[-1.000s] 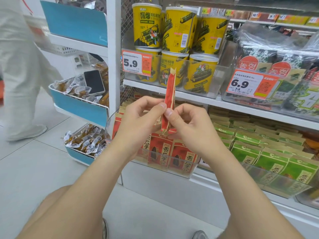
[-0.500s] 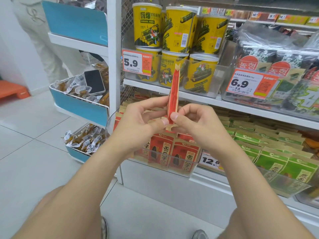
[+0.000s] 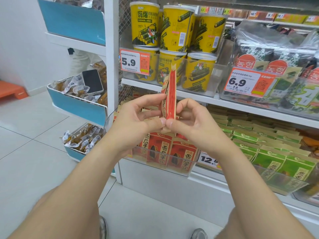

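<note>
1. L hand + R hand: together, thumb tips nearly touching. Both pinch the lower end of one red seed packet. L fingers also lie against its printed face; R fingers curl behind it.
2. The packet is upright and edge-on to the camera. It's held in the air in front of the shelves, just above the bin of matching packets, and touches no shelf.
3. Step, as I read it: squaring up or checking the packet before it goes into stock. It's not placed yet.
4. Next move prob calls for turning the face fwd, lowering it into the clear bin and slotting it upright w/ the row. It should go down gently so the front packets don't tip.
5. The clear bin holds red packets of the same kind, standing w/ faces fwd, w/ more rows behind.
6. Clear tray to the R holds green packets in rows, leaning back.
7. On the shelf above, yellow tubs stand in two tiers, the lower tier inside a clear box w/ a 5.9 tag. Seaweed bags sit beside them behind a 6.9 tag.
8. Far L, a blue-fronted basket holds wrapped snacks + a phone lying on top.
9. Lower basket: more wrapped snacks, piled loose.
</note>
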`<action>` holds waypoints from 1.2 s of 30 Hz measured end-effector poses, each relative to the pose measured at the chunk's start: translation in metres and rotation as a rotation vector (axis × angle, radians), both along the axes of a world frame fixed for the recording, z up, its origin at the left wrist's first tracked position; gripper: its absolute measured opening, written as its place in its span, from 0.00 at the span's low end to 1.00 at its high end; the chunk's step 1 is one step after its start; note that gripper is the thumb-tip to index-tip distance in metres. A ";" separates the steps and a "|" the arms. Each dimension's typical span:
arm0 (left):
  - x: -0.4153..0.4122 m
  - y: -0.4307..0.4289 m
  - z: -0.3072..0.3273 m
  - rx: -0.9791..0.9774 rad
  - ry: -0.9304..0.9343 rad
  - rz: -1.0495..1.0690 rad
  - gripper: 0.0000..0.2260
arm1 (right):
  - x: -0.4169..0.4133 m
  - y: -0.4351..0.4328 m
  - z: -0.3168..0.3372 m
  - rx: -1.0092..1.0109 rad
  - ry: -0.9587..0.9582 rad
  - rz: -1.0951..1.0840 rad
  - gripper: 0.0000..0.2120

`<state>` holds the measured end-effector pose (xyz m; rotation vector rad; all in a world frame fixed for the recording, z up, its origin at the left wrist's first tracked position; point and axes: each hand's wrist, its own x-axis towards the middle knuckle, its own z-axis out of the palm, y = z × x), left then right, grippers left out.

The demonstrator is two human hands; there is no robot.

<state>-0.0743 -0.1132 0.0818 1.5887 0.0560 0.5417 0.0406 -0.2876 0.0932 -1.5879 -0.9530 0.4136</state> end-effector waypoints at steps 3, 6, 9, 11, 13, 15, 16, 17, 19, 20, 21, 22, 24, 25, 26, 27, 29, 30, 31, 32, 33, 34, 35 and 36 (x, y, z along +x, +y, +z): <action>-0.001 -0.001 0.002 0.001 0.000 0.028 0.27 | -0.002 0.000 0.000 -0.025 -0.038 0.003 0.14; -0.001 -0.004 0.005 -0.021 -0.009 0.060 0.26 | -0.003 0.001 0.000 -0.024 -0.076 -0.010 0.11; -0.002 -0.004 0.006 -0.039 -0.025 0.056 0.22 | -0.004 0.003 -0.001 -0.016 -0.119 -0.017 0.08; -0.004 -0.004 0.007 -0.026 -0.030 0.057 0.20 | -0.003 0.004 -0.002 -0.012 -0.136 -0.020 0.06; -0.004 -0.004 0.006 -0.037 -0.034 0.040 0.21 | -0.002 0.004 -0.002 -0.024 -0.150 -0.035 0.06; -0.004 -0.008 0.005 -0.066 -0.036 0.007 0.21 | 0.001 0.005 -0.004 -0.042 -0.159 -0.052 0.07; -0.003 -0.010 0.005 -0.076 -0.034 -0.002 0.21 | 0.003 0.006 -0.006 -0.054 -0.167 -0.066 0.08; -0.003 -0.012 0.005 -0.082 -0.030 -0.002 0.21 | 0.005 0.007 -0.008 -0.069 -0.182 -0.083 0.09; -0.001 -0.015 0.004 -0.087 -0.021 0.015 0.22 | 0.008 0.009 -0.012 -0.116 -0.237 -0.123 0.12; 0.000 -0.016 0.003 -0.091 -0.016 0.022 0.22 | 0.009 0.010 -0.012 -0.139 -0.256 -0.131 0.12; 0.000 -0.017 0.003 -0.097 -0.012 0.025 0.23 | 0.010 0.009 -0.013 -0.147 -0.263 -0.125 0.11; 0.000 -0.019 0.003 -0.105 -0.009 0.028 0.23 | 0.011 0.009 -0.014 -0.137 -0.257 -0.107 0.10; 0.002 -0.022 0.002 -0.129 -0.011 0.028 0.25 | 0.011 0.006 -0.013 -0.105 -0.233 -0.084 0.09; 0.002 -0.022 0.001 -0.139 -0.013 0.026 0.25 | 0.011 0.005 -0.012 -0.096 -0.223 -0.079 0.09; 0.003 -0.022 0.001 -0.144 -0.015 0.023 0.26 | 0.011 0.004 -0.011 -0.093 -0.221 -0.077 0.09; 0.003 -0.021 0.000 -0.144 -0.014 0.021 0.26 | 0.011 0.003 -0.010 -0.100 -0.225 -0.075 0.09; 0.003 -0.018 0.000 -0.136 -0.008 0.013 0.26 | 0.012 0.002 -0.008 -0.124 -0.231 -0.058 0.08; 0.003 -0.017 -0.001 -0.132 -0.002 0.009 0.26 | 0.012 0.001 -0.007 -0.131 -0.230 -0.050 0.08; 0.003 -0.015 0.000 -0.130 0.003 0.007 0.27 | 0.012 0.001 -0.007 -0.135 -0.230 -0.047 0.08; 0.003 -0.014 0.000 -0.130 0.005 0.008 0.27 | 0.013 0.001 -0.007 -0.135 -0.233 -0.047 0.08; 0.003 -0.013 0.000 -0.133 0.006 0.008 0.27 | 0.013 0.002 -0.008 -0.133 -0.239 -0.047 0.08; 0.003 -0.013 0.001 -0.134 0.006 0.007 0.27 | 0.014 0.002 -0.008 -0.130 -0.248 -0.046 0.08; 0.002 -0.013 0.001 -0.132 0.007 0.006 0.27 | 0.014 0.002 -0.008 -0.128 -0.254 -0.041 0.08; 0.002 -0.013 0.001 -0.128 0.010 0.006 0.27 | 0.015 0.002 -0.008 -0.127 -0.255 -0.033 0.08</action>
